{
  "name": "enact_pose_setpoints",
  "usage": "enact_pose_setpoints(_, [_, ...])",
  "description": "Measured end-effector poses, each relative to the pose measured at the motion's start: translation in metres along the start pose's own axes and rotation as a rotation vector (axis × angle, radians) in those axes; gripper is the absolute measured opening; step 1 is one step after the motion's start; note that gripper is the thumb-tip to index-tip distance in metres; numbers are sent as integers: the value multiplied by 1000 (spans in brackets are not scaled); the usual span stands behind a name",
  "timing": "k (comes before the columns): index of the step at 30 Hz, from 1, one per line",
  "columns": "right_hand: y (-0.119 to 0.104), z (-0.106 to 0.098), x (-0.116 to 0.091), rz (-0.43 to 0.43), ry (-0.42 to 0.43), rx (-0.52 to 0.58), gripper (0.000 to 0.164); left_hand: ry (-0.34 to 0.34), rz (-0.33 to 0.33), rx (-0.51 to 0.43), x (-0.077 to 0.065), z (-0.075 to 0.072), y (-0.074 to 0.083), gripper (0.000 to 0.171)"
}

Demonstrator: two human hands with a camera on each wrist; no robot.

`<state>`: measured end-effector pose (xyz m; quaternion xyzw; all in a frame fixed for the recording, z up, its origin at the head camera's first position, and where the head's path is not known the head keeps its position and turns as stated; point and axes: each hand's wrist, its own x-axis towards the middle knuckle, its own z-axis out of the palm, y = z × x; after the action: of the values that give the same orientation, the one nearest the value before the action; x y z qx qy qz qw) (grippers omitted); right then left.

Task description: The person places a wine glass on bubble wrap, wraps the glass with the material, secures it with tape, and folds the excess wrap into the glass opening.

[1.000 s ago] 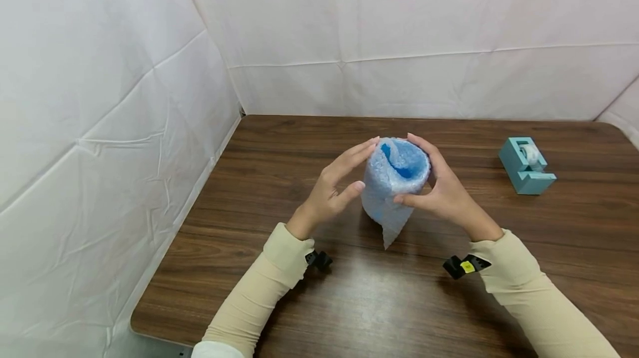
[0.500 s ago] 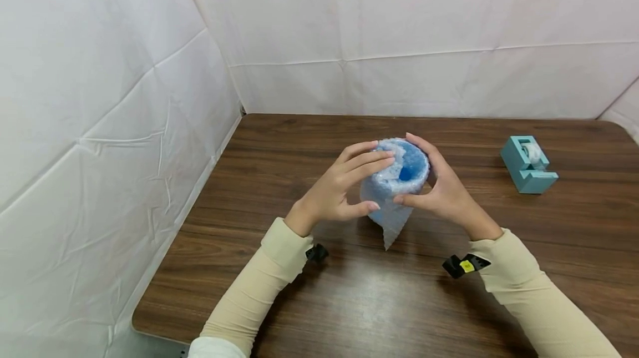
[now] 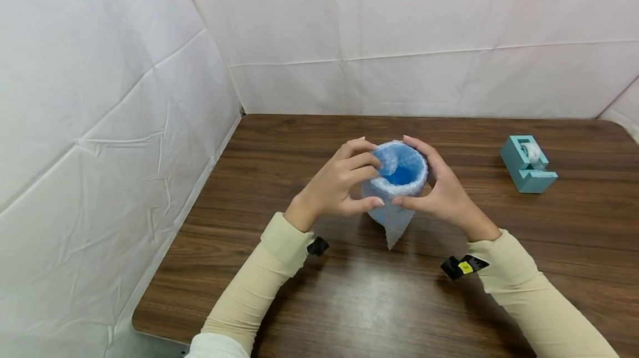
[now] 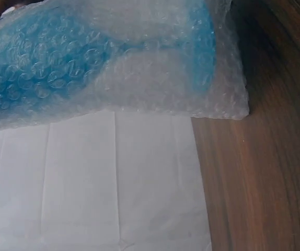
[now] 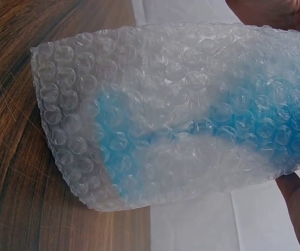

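Observation:
A blue stemmed glass (image 5: 202, 125) stands upright, wrapped in clear bubble wrap (image 3: 396, 219), with a pointed corner of wrap hanging at its front. Its bowl, stem and foot show through the layers in both wrist views. My right hand (image 3: 444, 194) grips the wrapped glass near the top, thumb in front and fingers round the far right side. On the other side, my left hand (image 3: 341, 180) holds the upper edge of the wrap, its bent fingers at the rim and its thumb at the front. The left fingertips are partly hidden behind the wrap.
A teal tape dispenser (image 3: 530, 166) with a roll of clear tape stands at the right on the brown wooden table (image 3: 239, 202). White cloth walls (image 3: 414, 36) rise behind the table and along its left side.
My left hand has moved right onto the rim, and its fingers have bent. The loose wrap at the top has been pushed aside, widening the opening. My right hand has stayed nearly still.

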<state>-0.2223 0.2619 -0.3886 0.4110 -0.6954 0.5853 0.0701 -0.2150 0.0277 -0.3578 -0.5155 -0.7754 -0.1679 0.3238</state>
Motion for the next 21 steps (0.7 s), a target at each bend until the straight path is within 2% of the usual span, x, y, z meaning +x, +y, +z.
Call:
enact_pose_setpoints(4, [0,0,-1,12,-10,8,101,8,-1,-1,2,0,0,61])
enact_pose_setpoints(11, [-1,-1,0,38,-17,12,101,57,-28,-71,2,2,1,62])
enact_pose_setpoints(15, [-3,-1,0,68,-12,3,102,17,-47,-90,3,1,3,65])
enact_pose_setpoints(21, [-3,-1,1,69,-19,10,100,-45,-60,2,5,0,5,68])
